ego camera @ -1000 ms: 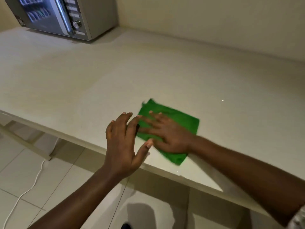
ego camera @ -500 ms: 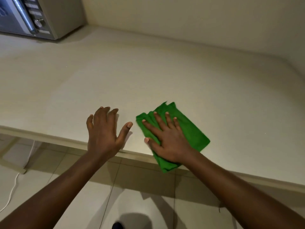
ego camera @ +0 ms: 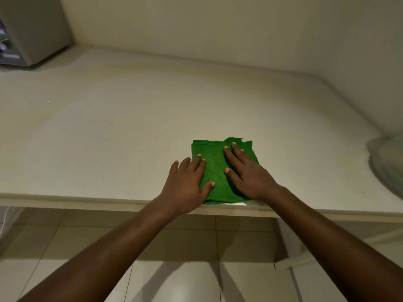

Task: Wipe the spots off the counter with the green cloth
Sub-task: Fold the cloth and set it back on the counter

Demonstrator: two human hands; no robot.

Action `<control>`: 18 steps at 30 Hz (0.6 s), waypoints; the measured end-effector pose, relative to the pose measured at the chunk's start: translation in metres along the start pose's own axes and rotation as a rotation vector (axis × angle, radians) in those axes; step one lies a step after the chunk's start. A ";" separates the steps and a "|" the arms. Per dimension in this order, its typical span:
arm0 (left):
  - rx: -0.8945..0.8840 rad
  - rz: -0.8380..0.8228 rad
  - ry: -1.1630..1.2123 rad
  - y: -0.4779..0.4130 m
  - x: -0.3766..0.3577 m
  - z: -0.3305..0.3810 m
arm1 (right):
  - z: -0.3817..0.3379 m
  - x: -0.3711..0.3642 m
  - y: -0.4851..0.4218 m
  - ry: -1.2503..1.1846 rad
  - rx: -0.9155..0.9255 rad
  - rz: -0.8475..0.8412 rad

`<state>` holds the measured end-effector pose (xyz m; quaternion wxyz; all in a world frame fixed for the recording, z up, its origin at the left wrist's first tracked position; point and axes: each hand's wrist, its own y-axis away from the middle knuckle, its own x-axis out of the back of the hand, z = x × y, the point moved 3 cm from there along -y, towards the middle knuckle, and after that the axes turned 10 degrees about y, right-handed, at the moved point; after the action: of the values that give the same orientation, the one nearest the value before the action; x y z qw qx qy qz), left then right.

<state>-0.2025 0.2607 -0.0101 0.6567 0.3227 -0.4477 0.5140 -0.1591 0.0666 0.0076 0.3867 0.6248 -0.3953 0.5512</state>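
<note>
head view: two hands [ego camera: 218, 177] spread flat on one green cloth [ego camera: 214, 164], one counter [ego camera: 109, 131]

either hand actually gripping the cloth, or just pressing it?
No grip. Right hand lies flat on the green cloth; left hand flat across its left edge.

The wall [ego camera: 218, 29] behind is plain and pale; it turns a corner on the right. A grey box-like machine [ego camera: 28, 35] sits far back on the left, blurry, its front mostly cut off. The floor [ego camera: 174, 280] below has big pale tiles with thin lines between them; a thin white cord [ego camera: 4, 223] hangs at the left edge. The light is dim and yellowish; soft shadows fall on the tiles.
</note>
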 end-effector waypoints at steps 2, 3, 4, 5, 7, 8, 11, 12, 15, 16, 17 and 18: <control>-0.018 -0.007 -0.025 -0.004 0.001 0.002 | 0.012 0.002 0.008 -0.010 -0.035 0.042; -0.027 -0.009 -0.036 -0.007 0.003 0.004 | 0.019 0.003 0.012 0.000 -0.057 0.059; -0.035 -0.010 -0.044 -0.011 0.006 0.005 | 0.026 0.004 0.015 0.029 -0.075 0.067; -0.040 -0.016 -0.051 -0.015 0.009 0.007 | 0.034 0.006 0.017 0.066 -0.084 0.063; -0.050 -0.064 -0.071 -0.026 0.017 0.008 | 0.046 0.008 0.021 0.107 -0.076 0.031; -0.058 -0.107 -0.088 -0.031 0.021 0.007 | 0.050 0.009 0.022 0.112 -0.064 0.007; -0.083 -0.226 -0.151 -0.043 0.030 0.005 | 0.056 0.013 0.021 0.170 -0.024 -0.045; -0.084 -0.247 -0.168 -0.046 0.032 0.004 | 0.057 0.013 0.020 0.198 -0.020 -0.057; -0.085 -0.244 -0.162 -0.049 0.035 0.004 | 0.057 0.017 0.018 0.221 -0.039 -0.058; -0.092 -0.228 -0.155 -0.049 0.036 0.004 | 0.056 0.019 0.018 0.203 -0.056 -0.046; -0.102 -0.217 -0.155 -0.048 0.036 0.003 | 0.056 0.020 0.017 0.185 -0.071 -0.034; -0.113 -0.214 -0.158 -0.047 0.035 0.003 | 0.055 0.021 0.016 0.189 -0.074 -0.028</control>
<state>-0.1551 0.2592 0.0254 0.6874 0.3708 -0.4892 0.3882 -0.1514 0.0086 0.0239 0.4529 0.5607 -0.3682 0.5873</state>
